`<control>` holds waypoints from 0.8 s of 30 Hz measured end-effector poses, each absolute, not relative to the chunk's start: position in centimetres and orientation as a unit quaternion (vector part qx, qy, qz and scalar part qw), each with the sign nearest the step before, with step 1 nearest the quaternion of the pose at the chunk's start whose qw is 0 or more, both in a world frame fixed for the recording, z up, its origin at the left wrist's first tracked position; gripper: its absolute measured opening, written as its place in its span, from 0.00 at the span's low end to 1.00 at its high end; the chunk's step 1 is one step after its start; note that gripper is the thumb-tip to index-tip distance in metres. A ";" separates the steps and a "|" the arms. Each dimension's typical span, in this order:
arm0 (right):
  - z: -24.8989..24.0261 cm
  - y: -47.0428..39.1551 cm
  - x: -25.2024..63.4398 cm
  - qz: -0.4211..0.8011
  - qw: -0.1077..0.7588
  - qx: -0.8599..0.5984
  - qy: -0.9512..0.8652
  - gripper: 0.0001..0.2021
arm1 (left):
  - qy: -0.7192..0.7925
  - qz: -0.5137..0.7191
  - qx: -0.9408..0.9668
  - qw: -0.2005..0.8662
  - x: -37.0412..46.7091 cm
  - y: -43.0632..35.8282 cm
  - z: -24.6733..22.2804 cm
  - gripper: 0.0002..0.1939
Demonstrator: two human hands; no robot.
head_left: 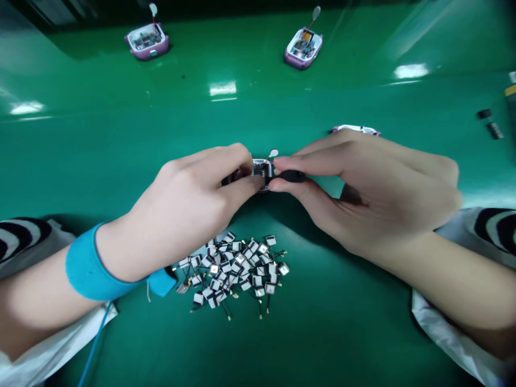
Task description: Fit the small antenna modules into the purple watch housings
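Observation:
An open smartwatch case [262,167] sits in the middle, its white rim and circuit board partly showing and a small round white part on a wire standing up from it. My left hand [197,188] grips the case from the left, with thumb and fingers bent around it. Between the thumb and fingertips of my right hand [363,188] is a short black tool [293,176], its inner end at the right side of the case. My fingers hide that end, so its exact contact cannot be made out.
Nearer me lies a pile of small square antenna modules [237,269] with short black cables. Purple watch cases lie at the back left [148,43] and back right [303,48]; another watch case [357,129] is partly behind my right hand. A blue wrist strap [97,266] trails a cord.

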State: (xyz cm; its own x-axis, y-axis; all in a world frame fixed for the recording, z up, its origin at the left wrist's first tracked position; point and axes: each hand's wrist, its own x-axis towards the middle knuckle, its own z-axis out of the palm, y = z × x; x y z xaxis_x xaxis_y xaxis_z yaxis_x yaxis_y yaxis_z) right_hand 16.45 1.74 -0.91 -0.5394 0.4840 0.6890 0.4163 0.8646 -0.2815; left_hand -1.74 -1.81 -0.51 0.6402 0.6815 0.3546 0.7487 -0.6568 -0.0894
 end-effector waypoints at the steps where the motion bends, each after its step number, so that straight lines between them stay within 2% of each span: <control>1: -0.9 1.7 16.4 0.037 0.401 -0.259 -0.878 0.03 | -0.400 -0.146 -0.897 0.117 -1.7 -1.8 -0.5 0.10; 6: -1.0 1.3 16.1 -0.006 0.378 -0.259 -0.889 0.05 | -0.414 -0.136 -0.893 0.111 -1.7 -1.9 -0.4 0.14; 11: -1.6 0.9 15.8 -0.013 0.394 -0.267 -0.880 0.05 | -0.446 -0.096 -0.886 0.086 -1.6 -1.9 -0.2 0.22; 18: -2.3 1.1 15.7 0.048 0.407 -0.281 -0.868 0.04 | -0.410 -0.166 -0.894 0.076 -1.9 -1.6 -0.6 0.15; 24: -2.7 1.5 15.6 0.065 0.429 -0.271 -0.859 0.05 | -0.432 -0.159 -0.887 0.036 -1.9 -1.7 -0.8 0.13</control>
